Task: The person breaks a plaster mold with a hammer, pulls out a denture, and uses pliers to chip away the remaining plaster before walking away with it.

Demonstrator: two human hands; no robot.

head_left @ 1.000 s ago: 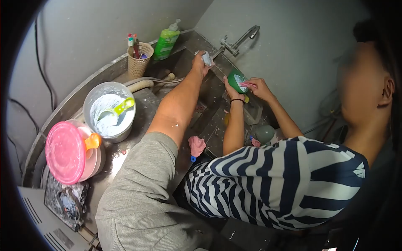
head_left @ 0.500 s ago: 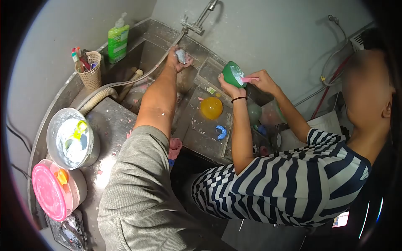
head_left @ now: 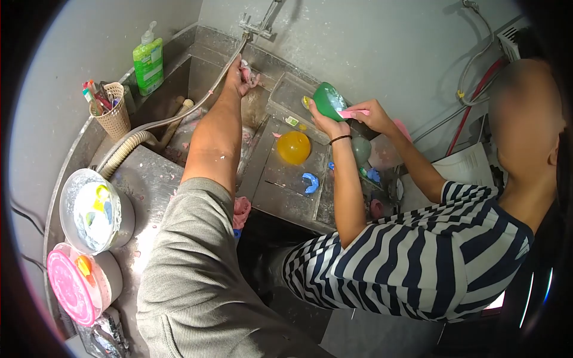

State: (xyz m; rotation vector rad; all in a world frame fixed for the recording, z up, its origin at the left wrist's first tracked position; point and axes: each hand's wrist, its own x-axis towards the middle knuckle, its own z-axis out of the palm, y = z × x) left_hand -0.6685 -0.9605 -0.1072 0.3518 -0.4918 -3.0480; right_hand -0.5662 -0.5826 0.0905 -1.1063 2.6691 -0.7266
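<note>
In the head view, the person's left hand [head_left: 240, 73] reaches over the steel sink [head_left: 197, 77], below the tap [head_left: 258, 25], fingers clenched around a small pinkish-white lump [head_left: 246, 74]. The lump's long axis cannot be made out. The right hand is out of sight. Alongside, a co-worker in stripes holds a green bowl [head_left: 328, 100] and a pink spatula [head_left: 352, 113].

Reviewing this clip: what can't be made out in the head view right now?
- Right hand: not seen anywhere in the head view.
- Left hand: closed on a small pale lump; too small to identify.
- Tap: spout cut off by the top edge.
- Green bowl: contents face away, held by a co-worker's hand.
</note>
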